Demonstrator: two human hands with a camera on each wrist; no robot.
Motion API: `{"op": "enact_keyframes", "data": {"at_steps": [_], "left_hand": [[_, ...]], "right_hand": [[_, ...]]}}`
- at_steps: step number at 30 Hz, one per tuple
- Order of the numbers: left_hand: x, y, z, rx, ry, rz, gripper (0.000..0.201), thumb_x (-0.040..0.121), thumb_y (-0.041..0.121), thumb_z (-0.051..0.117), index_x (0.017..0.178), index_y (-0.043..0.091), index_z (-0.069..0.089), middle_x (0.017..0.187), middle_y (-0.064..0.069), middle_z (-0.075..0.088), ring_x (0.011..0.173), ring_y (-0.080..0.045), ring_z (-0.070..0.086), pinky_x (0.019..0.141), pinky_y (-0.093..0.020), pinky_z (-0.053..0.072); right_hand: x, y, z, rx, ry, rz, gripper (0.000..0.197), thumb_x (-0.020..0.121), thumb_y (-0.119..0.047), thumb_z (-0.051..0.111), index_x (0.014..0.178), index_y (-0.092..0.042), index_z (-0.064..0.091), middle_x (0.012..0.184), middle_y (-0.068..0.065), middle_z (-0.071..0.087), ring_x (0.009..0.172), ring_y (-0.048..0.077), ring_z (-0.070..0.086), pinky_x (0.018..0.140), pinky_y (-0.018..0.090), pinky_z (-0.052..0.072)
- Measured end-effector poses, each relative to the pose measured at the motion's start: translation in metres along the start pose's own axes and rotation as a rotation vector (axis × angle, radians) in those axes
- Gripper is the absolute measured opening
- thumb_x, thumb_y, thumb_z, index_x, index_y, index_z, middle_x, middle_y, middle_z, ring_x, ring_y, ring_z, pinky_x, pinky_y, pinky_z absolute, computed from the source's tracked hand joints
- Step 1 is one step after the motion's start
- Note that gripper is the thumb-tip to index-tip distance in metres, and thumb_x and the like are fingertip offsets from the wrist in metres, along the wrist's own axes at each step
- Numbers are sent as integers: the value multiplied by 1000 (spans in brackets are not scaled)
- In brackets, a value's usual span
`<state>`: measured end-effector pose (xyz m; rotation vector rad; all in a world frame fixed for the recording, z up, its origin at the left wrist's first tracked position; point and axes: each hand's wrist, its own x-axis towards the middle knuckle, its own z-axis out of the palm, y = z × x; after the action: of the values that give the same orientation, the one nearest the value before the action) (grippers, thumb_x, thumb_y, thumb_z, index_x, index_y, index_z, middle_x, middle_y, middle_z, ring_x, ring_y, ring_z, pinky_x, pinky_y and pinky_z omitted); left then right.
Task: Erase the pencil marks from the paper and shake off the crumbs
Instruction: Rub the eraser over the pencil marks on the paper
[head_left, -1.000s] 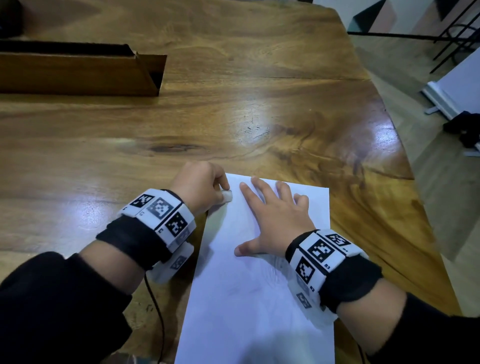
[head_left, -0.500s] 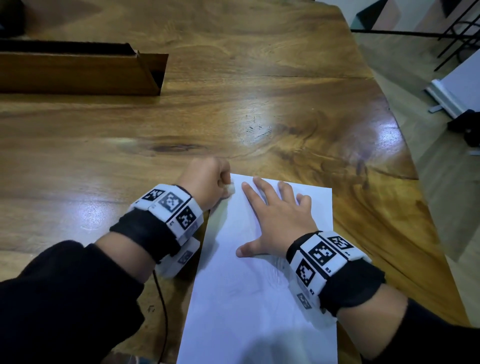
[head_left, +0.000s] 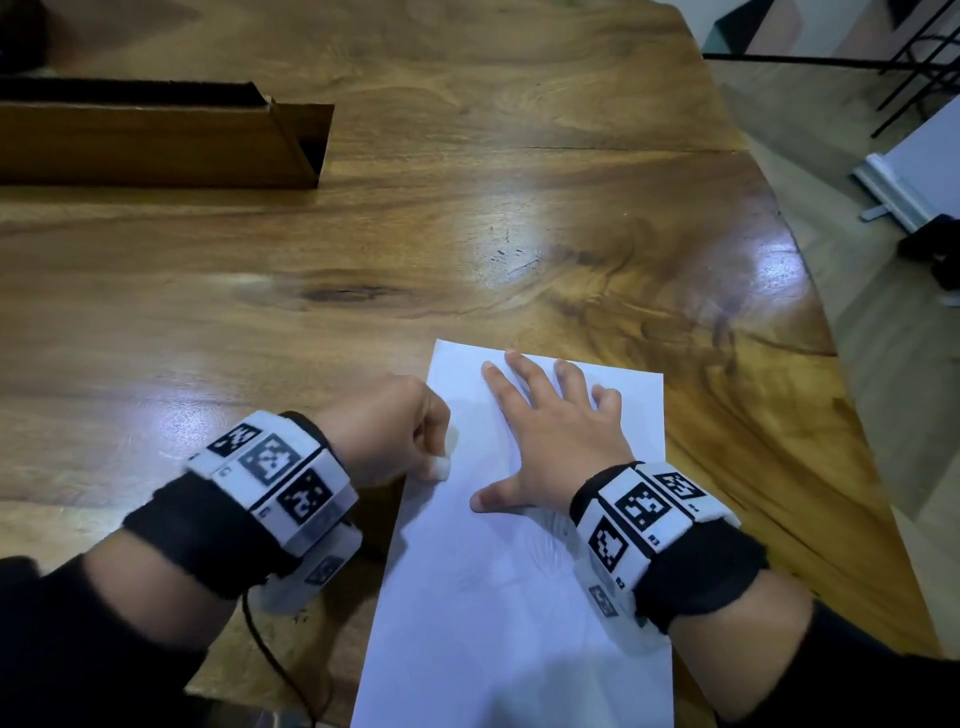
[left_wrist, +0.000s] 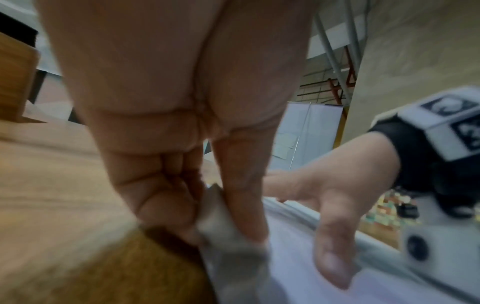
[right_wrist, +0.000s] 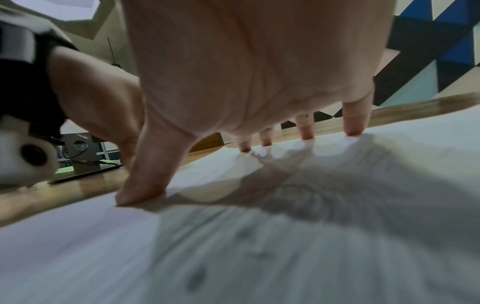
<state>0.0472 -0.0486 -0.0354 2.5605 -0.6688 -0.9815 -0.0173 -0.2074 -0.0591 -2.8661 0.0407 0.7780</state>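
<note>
A white sheet of paper (head_left: 498, 613) lies on the wooden table (head_left: 467, 218) in front of me, with faint pencil marks (head_left: 540, 545) near its middle. My left hand (head_left: 395, 431) pinches a small white eraser (head_left: 440, 466) between thumb and curled fingers, its tip on the paper's left edge. In the left wrist view the eraser (left_wrist: 228, 232) shows between the thumb and fingers. My right hand (head_left: 550, 441) lies flat with spread fingers on the upper part of the paper. In the right wrist view its fingertips (right_wrist: 351, 129) press the paper (right_wrist: 103, 246), and grey smudged marks (right_wrist: 298, 197) lie under the palm.
A long wooden box (head_left: 156, 140) stands at the back left of the table. The table's right edge (head_left: 831, 364) curves away beside the paper, with floor beyond. A black cable (head_left: 275, 660) hangs from my left wrist near the front edge.
My left hand with the eraser has slid down along the paper's left edge, from the top corner toward me. The right hand has stayed flat on the paper.
</note>
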Motion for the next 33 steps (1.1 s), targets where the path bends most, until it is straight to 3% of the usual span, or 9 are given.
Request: {"op": "enact_keyframes", "data": {"at_steps": [2,6,8,11,17,21,24,31,33], "left_hand": [[6,5,-7,-4,10,-7,20,66,19,76,57,23,58,62,5,61,66,-17,56,62,-28,45],[23,18,-13,-43,305,-44,12,73,14,70,68,17,59,58,6,53,71,-19,56,63,-24,39],[9,13,-1,-11,249,-12,21,73,14,67,59,22,54,59,4,55,67,-19,56,60,-22,38],[-11,6,9,47,-38,54,18,67,21,74,56,22,60,54,10,54,56,-5,49,53,-18,35],[33,21,-16,-46,361,11,7,71,15,71,74,14,65,60,10,51,69,-16,51,56,-21,36],[10,15,8,61,167,105,26,71,17,68,53,24,50,54,10,47,57,-10,45,47,-12,29],[0,9,17,90,132,119,41,71,26,71,45,27,40,52,11,45,54,-7,42,48,-16,27],[10,15,-3,-31,58,21,16,65,21,78,59,19,63,55,10,58,55,-7,52,51,-18,37],[30,19,-15,-106,216,-12,10,67,17,77,70,16,67,59,5,61,58,-12,55,51,-20,38]], "right_hand": [[0,-1,0,2,1,2,123,61,-75,65,147,-40,-16,155,-17,-21,144,28,-11,113,52,5],[-1,-1,0,-7,4,4,123,61,-76,64,147,-40,-16,155,-17,-21,144,28,-11,113,51,6],[-1,-1,0,-7,0,3,122,62,-76,64,147,-40,-17,155,-17,-22,144,27,-11,113,52,5],[-1,0,1,10,7,1,123,62,-75,65,147,-40,-16,155,-18,-22,144,27,-13,113,52,3],[0,0,1,2,13,-4,123,61,-76,65,147,-40,-16,155,-17,-21,144,28,-13,113,52,4],[0,1,1,2,15,-7,123,62,-76,64,147,-39,-17,155,-17,-21,144,28,-13,112,52,4],[0,0,2,21,23,-10,124,62,-75,65,147,-37,-16,155,-17,-20,144,27,-13,112,52,4],[-5,6,-4,45,44,-12,132,58,-71,72,150,-28,-12,156,-18,-17,145,21,-6,113,45,12],[-4,6,-4,28,39,-9,131,59,-72,71,150,-28,-12,156,-18,-17,145,21,-5,112,45,13]]}}
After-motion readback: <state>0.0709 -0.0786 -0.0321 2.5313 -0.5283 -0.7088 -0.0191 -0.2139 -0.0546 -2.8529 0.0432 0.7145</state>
